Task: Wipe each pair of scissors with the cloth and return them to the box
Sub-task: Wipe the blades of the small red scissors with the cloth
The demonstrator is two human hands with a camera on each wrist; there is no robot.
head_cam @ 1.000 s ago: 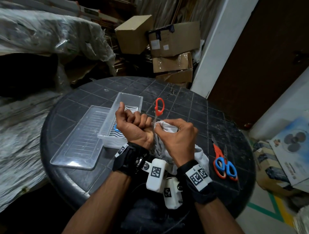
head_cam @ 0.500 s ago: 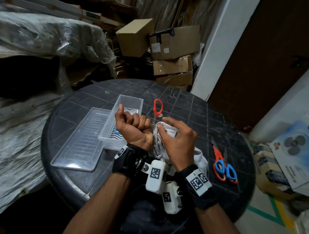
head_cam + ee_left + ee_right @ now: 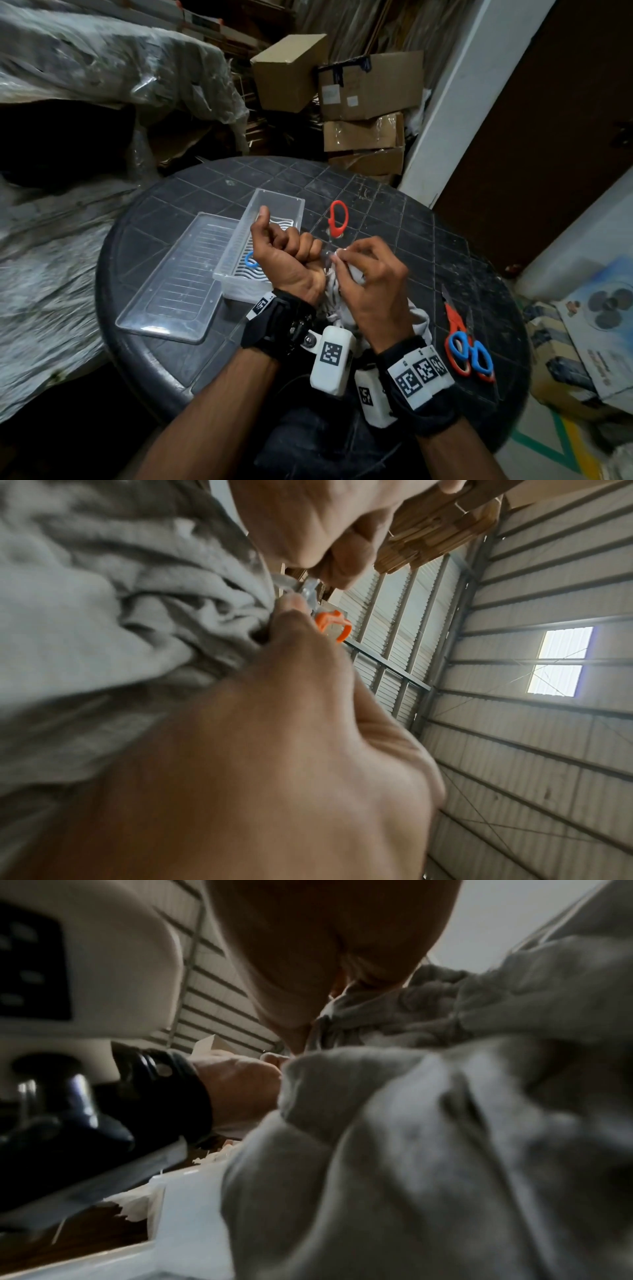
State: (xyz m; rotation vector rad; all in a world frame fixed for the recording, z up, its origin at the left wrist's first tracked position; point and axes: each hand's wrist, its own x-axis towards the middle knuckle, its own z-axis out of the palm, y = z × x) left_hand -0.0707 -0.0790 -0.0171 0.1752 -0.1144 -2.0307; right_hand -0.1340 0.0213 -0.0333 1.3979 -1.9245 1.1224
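Note:
My left hand (image 3: 287, 253) is a fist over the table, gripping a pair of scissors whose orange handle loop (image 3: 337, 219) points away from me. My right hand (image 3: 363, 267) pinches the white cloth (image 3: 419, 317) around the blade just right of that fist. In the left wrist view, the metal blade (image 3: 310, 593) and orange handle (image 3: 334, 626) show between both hands, beside the bunched cloth (image 3: 120, 601). The cloth (image 3: 411, 1137) fills the right wrist view. A blue loop (image 3: 251, 259) shows over the clear box (image 3: 277, 198); I cannot tell what it belongs to.
Another pair of scissors (image 3: 462, 342) with orange and blue handles lies on the round black table (image 3: 171, 359) to my right. The box's clear lid (image 3: 178, 274) lies left of the box. Cardboard boxes (image 3: 366, 89) are stacked behind the table.
My right hand has shifted the cloth a little along the blade toward the orange handle, its fingers now more pinched. The left fist has stayed put.

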